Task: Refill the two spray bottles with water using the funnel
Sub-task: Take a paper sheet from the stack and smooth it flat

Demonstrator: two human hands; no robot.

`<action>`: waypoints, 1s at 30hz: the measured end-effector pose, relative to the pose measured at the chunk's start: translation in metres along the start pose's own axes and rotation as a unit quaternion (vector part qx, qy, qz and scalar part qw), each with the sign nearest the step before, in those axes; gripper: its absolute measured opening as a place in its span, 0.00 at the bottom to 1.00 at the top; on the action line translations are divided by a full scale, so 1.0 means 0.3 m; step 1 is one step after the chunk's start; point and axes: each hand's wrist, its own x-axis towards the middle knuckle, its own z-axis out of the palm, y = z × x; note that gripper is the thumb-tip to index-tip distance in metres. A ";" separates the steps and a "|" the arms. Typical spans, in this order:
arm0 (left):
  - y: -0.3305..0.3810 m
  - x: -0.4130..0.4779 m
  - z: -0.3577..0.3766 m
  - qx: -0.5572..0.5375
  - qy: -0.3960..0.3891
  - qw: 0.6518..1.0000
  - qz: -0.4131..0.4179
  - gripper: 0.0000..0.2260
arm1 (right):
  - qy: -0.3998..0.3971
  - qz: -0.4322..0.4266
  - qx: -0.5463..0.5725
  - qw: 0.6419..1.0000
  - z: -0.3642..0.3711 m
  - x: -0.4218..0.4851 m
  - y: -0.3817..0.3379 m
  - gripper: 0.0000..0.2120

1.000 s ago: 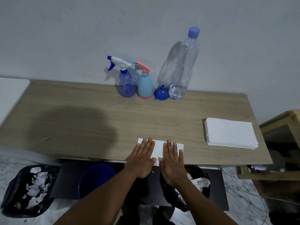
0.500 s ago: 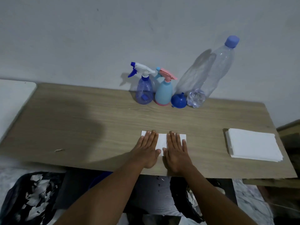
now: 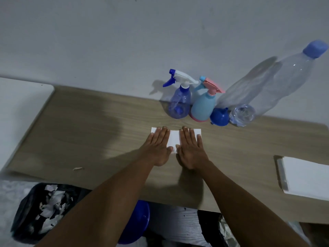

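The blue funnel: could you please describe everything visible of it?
The funnel is glossy dark-blue plastic, seemingly inverted: wide mouth on the table, short spout pointing up, a small tab at its rim. It stands near the wall between the pale blue spray bottle and the clear water bottle, close against both.

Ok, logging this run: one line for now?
left hand, right hand: flat on paper | translucent spray bottle, pale-blue spray bottle, funnel, water bottle: untouched
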 end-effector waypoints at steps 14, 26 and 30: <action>-0.209 -0.165 0.019 -0.030 0.014 0.997 -0.067 0.30 | -0.004 -0.089 -0.001 0.996 0.053 0.043 -0.237 0.33; -0.281 -0.306 0.025 -0.108 0.258 0.960 -0.007 0.15 | 0.038 -0.090 0.134 0.986 -0.024 -0.054 -0.142 0.24; -0.282 -0.323 0.029 -0.105 0.247 0.963 -0.029 0.13 | 0.039 -0.086 0.134 0.986 -0.010 -0.081 -0.135 0.25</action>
